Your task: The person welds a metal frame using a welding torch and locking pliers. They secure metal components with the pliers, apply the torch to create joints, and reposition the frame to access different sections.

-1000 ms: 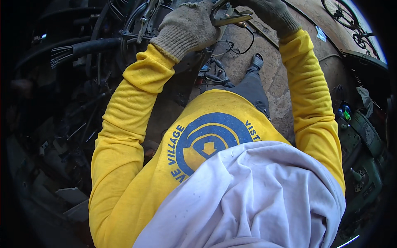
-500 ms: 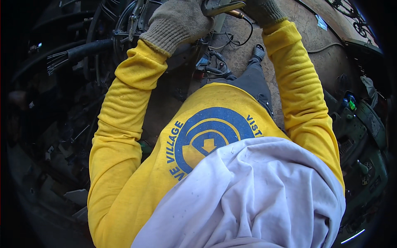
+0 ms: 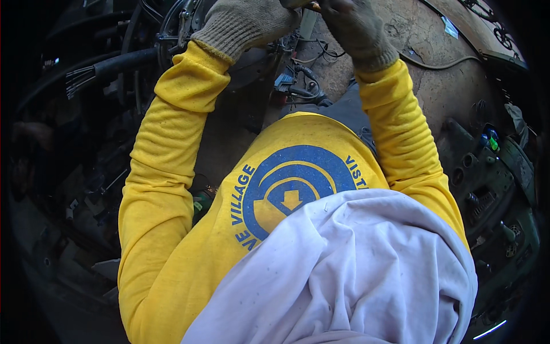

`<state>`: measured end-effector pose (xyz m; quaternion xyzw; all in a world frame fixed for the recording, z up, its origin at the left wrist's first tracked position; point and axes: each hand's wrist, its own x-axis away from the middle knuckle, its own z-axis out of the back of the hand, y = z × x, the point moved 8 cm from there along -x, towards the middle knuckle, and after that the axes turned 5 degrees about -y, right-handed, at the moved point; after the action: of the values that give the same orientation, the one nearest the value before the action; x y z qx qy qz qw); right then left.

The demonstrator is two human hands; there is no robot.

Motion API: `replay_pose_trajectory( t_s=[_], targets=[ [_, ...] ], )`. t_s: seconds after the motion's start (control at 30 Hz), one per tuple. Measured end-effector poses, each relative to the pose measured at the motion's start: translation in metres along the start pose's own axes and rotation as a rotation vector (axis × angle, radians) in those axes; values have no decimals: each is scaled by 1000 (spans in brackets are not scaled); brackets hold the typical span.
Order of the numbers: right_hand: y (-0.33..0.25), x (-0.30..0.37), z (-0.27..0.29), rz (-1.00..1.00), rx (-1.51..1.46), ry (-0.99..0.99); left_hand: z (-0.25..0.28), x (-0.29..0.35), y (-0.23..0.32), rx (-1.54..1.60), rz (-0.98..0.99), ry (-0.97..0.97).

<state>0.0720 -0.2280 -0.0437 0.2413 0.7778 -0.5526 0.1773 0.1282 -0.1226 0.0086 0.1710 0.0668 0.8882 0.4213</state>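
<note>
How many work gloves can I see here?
2: the left glove and the right glove, both worn, at the top edge. More may be hidden in shadow.

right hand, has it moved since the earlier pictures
Yes. Judged against the pale blue sheet lying on the ground, the right hand is now farther left and lower in the view.

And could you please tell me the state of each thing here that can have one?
Left hand: gloved, grip unclear.
Right hand: gloved, grip unclear.
Metal tool: nearly all out of frame, open or shut unclear.
Yellow sleeves: bunched in folds.
Pale cloth: draped, wrinkled.
Black sheathed bundle: strands sticking out at one end.
Grey-brown hose: lying in a curve.
</note>
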Motion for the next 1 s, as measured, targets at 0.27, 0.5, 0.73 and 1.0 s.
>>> replay_pose_trajectory(
  t_s=[0.27, 0.5, 0.73, 1.0],
  targets=[
    [-12, 5, -36, -155, -128, 326, -3, 11, 19, -88, -378, -1],
    [-3, -3, -11, 62, 319, 393, 6, 0, 19, 11, -177, -7],
    [10, -10, -19, -156, 151, 399, -3, -7, 0, -167, 201, -234],
    [6, -6, -12, 71, 415, 360, 1, -4, 8, -167, 160, -168]
  ],
)
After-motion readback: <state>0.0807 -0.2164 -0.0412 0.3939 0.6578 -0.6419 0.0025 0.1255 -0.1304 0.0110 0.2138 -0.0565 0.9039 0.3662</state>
